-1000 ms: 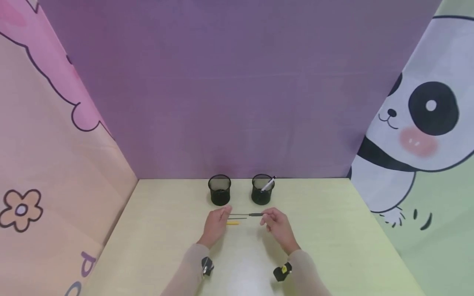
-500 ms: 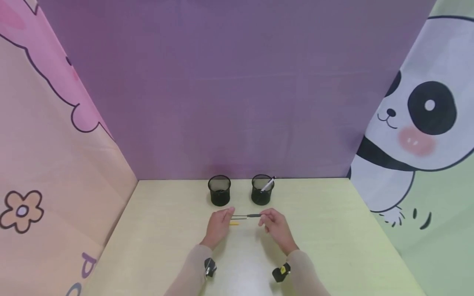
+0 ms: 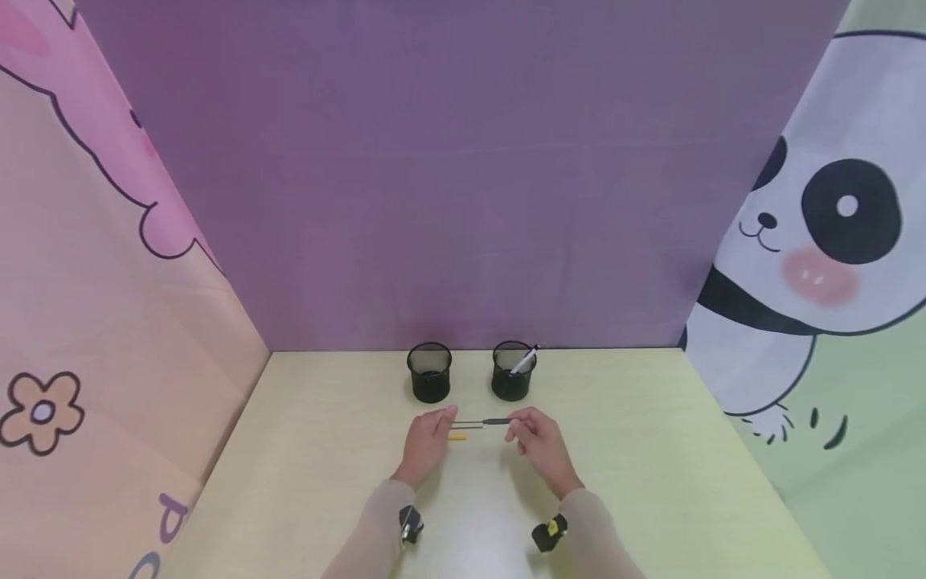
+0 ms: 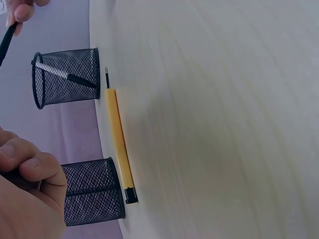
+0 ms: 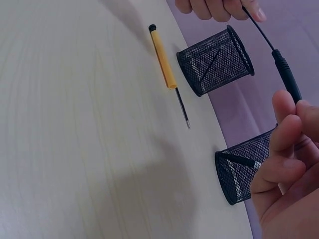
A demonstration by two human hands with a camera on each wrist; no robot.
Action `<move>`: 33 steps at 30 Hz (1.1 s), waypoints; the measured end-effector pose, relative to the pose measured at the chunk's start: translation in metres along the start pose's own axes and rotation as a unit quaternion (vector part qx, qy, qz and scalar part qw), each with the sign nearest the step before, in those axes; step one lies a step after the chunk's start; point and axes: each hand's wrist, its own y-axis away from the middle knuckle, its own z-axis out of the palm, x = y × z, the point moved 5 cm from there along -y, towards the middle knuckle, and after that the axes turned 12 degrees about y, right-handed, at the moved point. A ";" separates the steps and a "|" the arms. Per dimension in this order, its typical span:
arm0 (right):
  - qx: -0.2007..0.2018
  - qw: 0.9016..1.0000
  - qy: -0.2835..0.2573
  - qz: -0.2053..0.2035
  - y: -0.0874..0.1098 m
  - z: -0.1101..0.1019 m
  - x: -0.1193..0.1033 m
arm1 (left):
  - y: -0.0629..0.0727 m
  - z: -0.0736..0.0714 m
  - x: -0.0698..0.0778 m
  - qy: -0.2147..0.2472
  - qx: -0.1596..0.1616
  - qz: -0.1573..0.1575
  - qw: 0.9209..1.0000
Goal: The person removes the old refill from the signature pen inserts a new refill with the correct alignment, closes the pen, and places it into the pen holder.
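Observation:
My left hand [image 3: 425, 442] and right hand [image 3: 542, 446] hold a slim black tool [image 5: 286, 74] between them, level above the table. The right hand's thumb and fingers pinch its ribbed black handle. The thin rod runs left from that handle to the left hand, whose curled fingers grip its far end and hide it. Below, a yellow-barrelled tool [image 4: 119, 137] lies on the table. It has a black end cap and a dark shaft with a silver tip.
Two black mesh cups stand behind the hands: a left cup [image 3: 431, 388] and a right cup [image 3: 510, 388]. A white and black pen [image 3: 524, 360] leans in the right one. A purple backdrop [image 3: 470, 201] rises behind the table [image 3: 325, 458].
Over the second my left hand shifts slightly right, nearer the ribbed handle, and the right hand shifts slightly left. Both keep hold of the black tool; the last half second looks still.

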 end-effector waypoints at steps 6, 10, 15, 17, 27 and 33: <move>0.002 1.000 -0.008 0.000 0.001 0.003 -0.001 | 0.002 0.002 0.000 -0.004 -0.001 -0.007 1.000; -0.008 1.000 -0.013 -0.005 0.003 0.009 -0.004 | 0.003 0.007 0.001 -0.008 -0.008 0.003 1.000; -0.009 1.000 -0.010 -0.005 0.003 0.012 -0.002 | 0.003 0.011 0.003 -0.009 -0.010 0.009 1.000; -0.008 1.000 -0.009 -0.006 0.003 0.013 -0.002 | 0.003 0.012 0.003 -0.006 -0.008 0.008 1.000; -0.004 1.000 -0.009 0.001 0.005 0.012 -0.002 | 0.004 0.016 0.003 0.002 -0.007 -0.008 1.000; 0.001 1.000 -0.010 0.001 0.006 0.012 -0.003 | 0.003 0.017 0.003 0.004 -0.011 -0.013 1.000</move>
